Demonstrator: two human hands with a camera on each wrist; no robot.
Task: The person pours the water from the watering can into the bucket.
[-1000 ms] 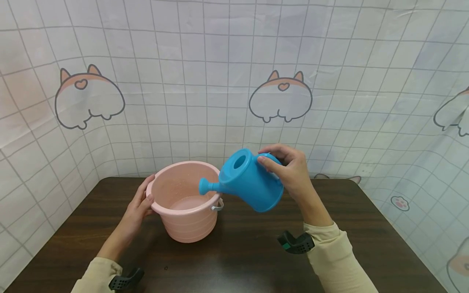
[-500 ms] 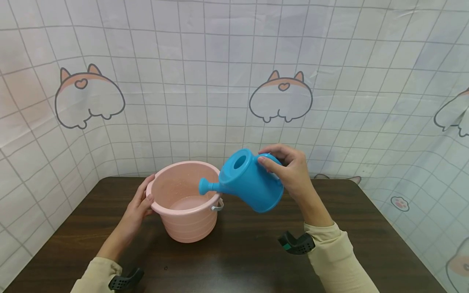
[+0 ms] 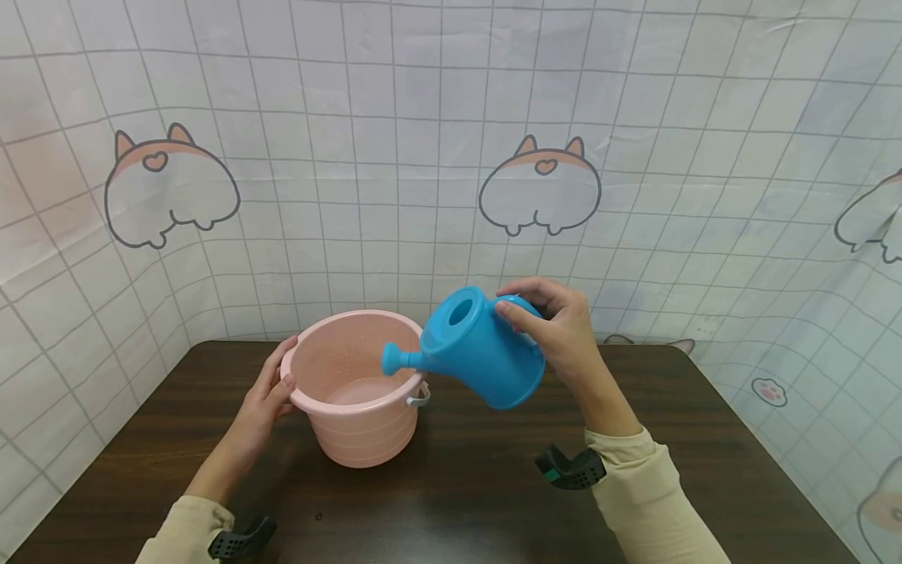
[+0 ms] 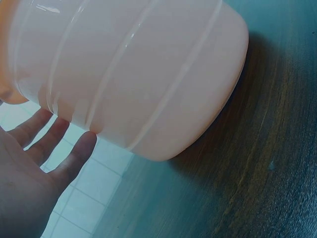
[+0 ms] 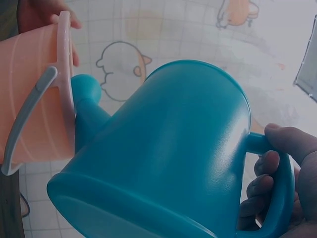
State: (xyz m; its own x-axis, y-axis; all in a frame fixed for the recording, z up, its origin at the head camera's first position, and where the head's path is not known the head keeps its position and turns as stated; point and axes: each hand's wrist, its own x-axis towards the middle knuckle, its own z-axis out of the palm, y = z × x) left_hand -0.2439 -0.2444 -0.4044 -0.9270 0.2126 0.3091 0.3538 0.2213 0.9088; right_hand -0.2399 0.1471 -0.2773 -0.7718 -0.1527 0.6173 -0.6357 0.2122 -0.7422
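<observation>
A pink bucket (image 3: 366,439) stands on the dark wooden table, its grey handle (image 3: 419,395) hanging at the right side. My left hand (image 3: 268,384) holds the bucket's left rim, thumb on the edge; the left wrist view shows other fingers (image 4: 79,148) against the outer wall. With my right hand (image 3: 557,321) I grip the loop handle (image 5: 282,198) of a blue watering can (image 3: 486,352). The can tips left above the table, and its spout head (image 3: 395,359) reaches over the bucket's right rim. Small droplets show on the bucket's inner wall.
The dark table (image 3: 479,501) spreads around the bucket and in front of me. Close behind and on both sides hangs a white grid-patterned curtain (image 3: 395,196) with cartoon animals. Black bands (image 3: 571,468) sit on both wrists.
</observation>
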